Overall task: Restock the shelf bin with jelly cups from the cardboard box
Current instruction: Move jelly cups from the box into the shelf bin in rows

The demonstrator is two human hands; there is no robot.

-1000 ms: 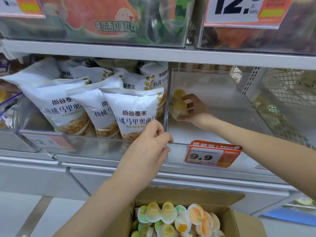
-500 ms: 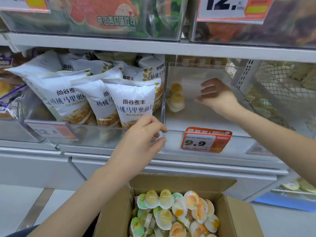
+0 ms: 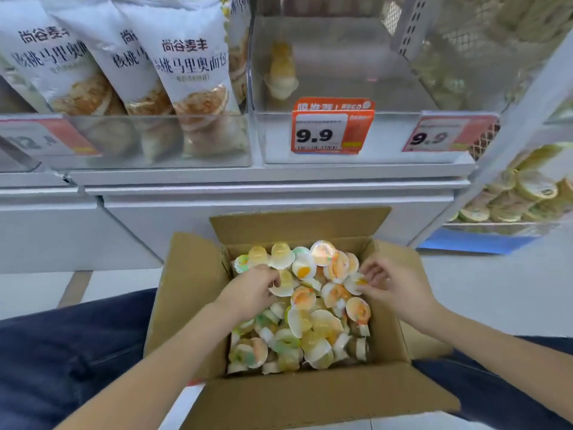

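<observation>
Head view, left to right. On the shelf at upper left stand white bread bags [image 3: 189,72], upright in a clear bin; the print reads "尚谷麦丰" above "核桃马里奥面包", over a picture of sliced bread. A blurred price tag [image 3: 43,138] on that bin's front shows "12". To the right is the clear shelf bin [image 3: 347,141], which holds a few pale yellow jelly cups [image 3: 280,72] lined up along its left wall, running from front to back; the nearest lies tipped, its wide rim toward the front. An orange price label [image 3: 331,127] on the bin's front reads "9.9"; a second label [image 3: 446,133] further right also reads "9.9". At far right, a lower wire shelf carries round lidded tubs [image 3: 524,193], their print too blurred to read.

Below, on the floor between the person's dark-trousered knees, sits the open cardboard box [image 3: 192,293], flaps spread outward. It is filled with loose jelly cups [image 3: 310,321]: small translucent domes with round foil lids, coloured yellow, orange, green and white, lying at every angle, some lid up, some on their sides.

The left hand [image 3: 251,293] reaches into the left part of the heap, its fingers curled around a yellow cup [image 3: 283,282]. The right hand [image 3: 393,285] is at the heap's right edge, its fingers [image 3: 370,271] pinching a white-and-orange cup [image 3: 355,282].
</observation>
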